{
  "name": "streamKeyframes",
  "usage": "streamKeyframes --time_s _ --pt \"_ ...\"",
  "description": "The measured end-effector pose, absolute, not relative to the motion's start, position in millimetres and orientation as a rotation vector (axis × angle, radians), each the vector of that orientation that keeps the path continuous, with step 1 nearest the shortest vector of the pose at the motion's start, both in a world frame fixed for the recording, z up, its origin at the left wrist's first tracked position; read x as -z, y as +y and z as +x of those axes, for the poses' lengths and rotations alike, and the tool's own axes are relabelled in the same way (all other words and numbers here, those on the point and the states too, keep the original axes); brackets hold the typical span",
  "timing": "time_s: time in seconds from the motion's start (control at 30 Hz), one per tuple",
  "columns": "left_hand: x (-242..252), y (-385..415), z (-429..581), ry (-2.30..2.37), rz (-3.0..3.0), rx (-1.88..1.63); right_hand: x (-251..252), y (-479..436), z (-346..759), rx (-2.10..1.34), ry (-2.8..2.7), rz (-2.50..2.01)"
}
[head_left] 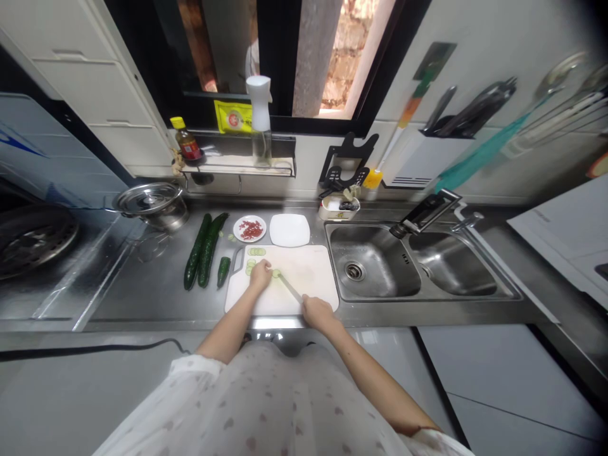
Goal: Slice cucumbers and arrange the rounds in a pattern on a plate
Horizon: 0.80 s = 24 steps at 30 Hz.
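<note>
A white cutting board point(304, 272) lies on the steel counter in front of me. My right hand point(317, 311) is closed round the handle of a knife point(291, 289), whose blade points up and left over the board. By the blade tip lies a pale green cucumber slice point(276, 273). My left hand point(260, 275) is closed over the board's left part, fingertips pinched near the slice; what they hold is too small to make out. Cucumber slices point(257, 251) lie in a row at the board's upper left, with more beside my left hand.
Two whole cucumbers point(205, 250) and a short cucumber piece point(223, 271) lie left of the board. Behind it are a plate of red pieces point(249, 229) and a white plate point(289, 230). A double sink point(375, 294) is at right, a steel pot point(173, 212) at left.
</note>
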<state>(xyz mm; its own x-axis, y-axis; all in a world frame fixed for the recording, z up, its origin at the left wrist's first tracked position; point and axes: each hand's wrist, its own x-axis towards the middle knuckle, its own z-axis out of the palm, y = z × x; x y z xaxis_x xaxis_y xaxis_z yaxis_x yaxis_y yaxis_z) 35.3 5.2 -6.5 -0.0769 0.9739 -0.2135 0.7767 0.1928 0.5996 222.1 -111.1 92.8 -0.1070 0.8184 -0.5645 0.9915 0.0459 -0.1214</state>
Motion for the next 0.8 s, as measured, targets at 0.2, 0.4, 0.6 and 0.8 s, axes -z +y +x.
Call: streamKeyframes --time_s 0.2,0.4,0.6,0.8 --pt "6.7 5.6 35.5 1.907 1.63 -0.435 -90.6 -108.7 220.4 0.702 2.004 1.824" --pt "7.8 5.7 35.4 1.909 1.648 -0.428 -88.8 -103.5 217.9 0.698 2.026 1.82" --pt "7.5 6.3 36.0 1.91 1.653 -0.424 -88.9 -97.9 212.6 0.681 2.047 1.825" --pt "7.2 6.7 36.4 1.914 1.655 -0.419 -87.2 -96.0 211.5 0.667 2.067 1.819"
